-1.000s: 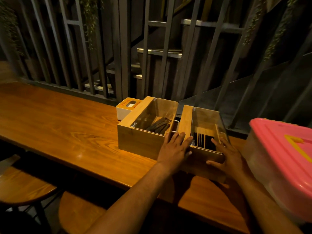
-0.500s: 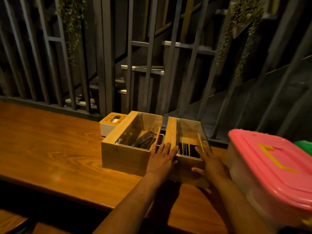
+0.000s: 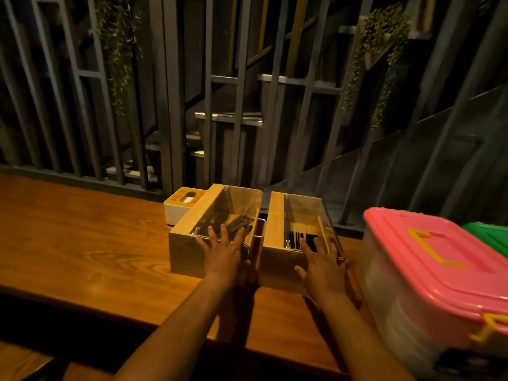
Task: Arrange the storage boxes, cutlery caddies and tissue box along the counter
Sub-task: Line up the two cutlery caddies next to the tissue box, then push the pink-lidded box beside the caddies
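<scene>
Two wooden cutlery caddies with clear lids stand side by side on the wooden counter (image 3: 82,243), a narrow gap between them. My left hand (image 3: 224,254) lies flat, fingers spread, on the near top edge of the left caddy (image 3: 184,246), which holds dark cutlery. My right hand (image 3: 321,262) lies flat in the same way on the near edge of the right caddy (image 3: 273,229). A white tissue box (image 3: 176,209) with an orange top sits behind the left caddy, touching it. A storage box with a pink lid (image 3: 428,270) stands just right of my right hand.
A second storage box with a green lid (image 3: 492,235) shows behind the pink one at the right edge. Grey metal bars (image 3: 165,105) and hanging plants run along the counter's far side. Bare counter stretches to the left.
My left hand has shifted left, from the gap between the caddies onto the left caddy's front edge. My right hand stays on the right caddy. The view has tilted upward.
</scene>
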Available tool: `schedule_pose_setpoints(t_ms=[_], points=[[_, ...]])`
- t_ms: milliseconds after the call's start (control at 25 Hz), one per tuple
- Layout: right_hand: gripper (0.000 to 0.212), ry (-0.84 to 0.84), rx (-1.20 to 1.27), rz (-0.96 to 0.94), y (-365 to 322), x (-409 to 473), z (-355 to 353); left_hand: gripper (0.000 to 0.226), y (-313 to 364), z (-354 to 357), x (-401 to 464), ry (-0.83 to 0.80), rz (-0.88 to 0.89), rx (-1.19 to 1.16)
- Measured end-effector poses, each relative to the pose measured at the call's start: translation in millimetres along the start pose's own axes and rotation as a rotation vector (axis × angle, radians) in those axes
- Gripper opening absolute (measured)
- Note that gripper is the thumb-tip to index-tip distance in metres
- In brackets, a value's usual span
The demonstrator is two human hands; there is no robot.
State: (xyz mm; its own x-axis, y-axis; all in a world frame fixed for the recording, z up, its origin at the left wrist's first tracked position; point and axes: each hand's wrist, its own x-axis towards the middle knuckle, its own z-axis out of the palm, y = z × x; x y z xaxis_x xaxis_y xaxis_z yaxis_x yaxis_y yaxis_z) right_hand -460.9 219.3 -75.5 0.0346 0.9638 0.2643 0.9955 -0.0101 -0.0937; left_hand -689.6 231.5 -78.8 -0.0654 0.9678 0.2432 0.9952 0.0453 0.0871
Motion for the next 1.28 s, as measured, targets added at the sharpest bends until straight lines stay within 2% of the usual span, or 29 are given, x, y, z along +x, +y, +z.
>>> schedule_pose_setpoints(t_ms=[320, 680, 800, 880, 1000, 1160, 1280], points=[[0.07, 0.032, 0.022, 0.071, -4, 14, 6, 0.087, 7, 5, 18, -0.022, 0.028, 0.089], [0.073, -0.028, 0.026, 0.063, -5, 13, 0, 0.085, -10, 0, 30, -0.041, 0.091, 0.068], [0.071, -0.075, 0.016, 0.023, 0, 8, -15, 0.082, 6, -13, 22, -0.075, 0.106, -0.038], [0.062, -0.001, 0.058, -0.012, 6, -1, -34, 0.069, 33, -32, 7, 0.003, 0.203, -0.147], [0.032, 0.194, 0.182, -0.12, 24, -25, -81, 0.041, 87, -72, -28, 0.196, 0.397, -0.284], [0.026, 0.544, 0.29, -0.069, 87, -75, -142, 0.033, 158, -112, -81, 0.28, 0.561, -0.491], [0.026, 0.494, 0.331, 0.069, 179, -118, -164, 0.035, 218, -114, -120, 0.301, 0.671, -0.563]])
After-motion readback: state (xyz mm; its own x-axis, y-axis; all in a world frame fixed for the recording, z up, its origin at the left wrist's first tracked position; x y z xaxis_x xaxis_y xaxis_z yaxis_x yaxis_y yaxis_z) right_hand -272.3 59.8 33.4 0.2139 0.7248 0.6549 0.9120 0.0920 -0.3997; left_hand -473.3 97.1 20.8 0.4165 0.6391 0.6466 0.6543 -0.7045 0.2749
